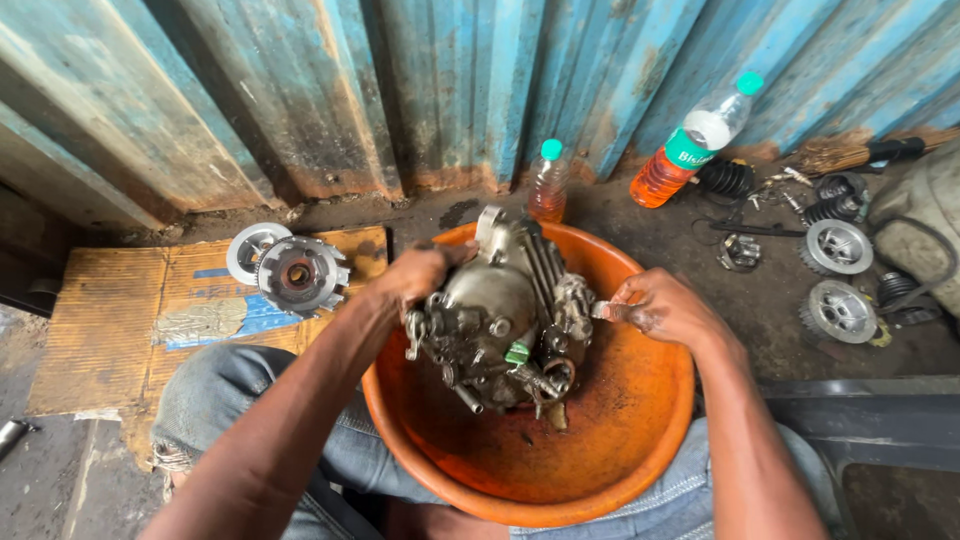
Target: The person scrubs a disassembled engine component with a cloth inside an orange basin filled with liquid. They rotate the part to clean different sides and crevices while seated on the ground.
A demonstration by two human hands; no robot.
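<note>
Knees: my blue denim jeans (215,395), seated, basin just ahead of them.
Basin: round orange plastic basin (640,450), stained inside, engine sits in it.
Engine: greasy grey metal motorcycle engine block (495,320), finned, tilted up against basin's far rim.
Left hand: my left hand (420,272) clamped on engine's upper left edge, fingers wrapped over casing.
Right hand: my right hand (665,308) pinching a small light piece at engine's right side; can't tell what the piece is.
Left floor: flattened brown cardboard sheet (100,320) with toothed round metal clutch hub (300,275) on it.
Right floor: two round silver clutch parts (838,280), black coil springs (725,180).
Far: small orange-liquid plastic bottle with green cap (548,180); bigger one (690,150) leaning on rusty blue corrugated metal wall (400,90).
</note>
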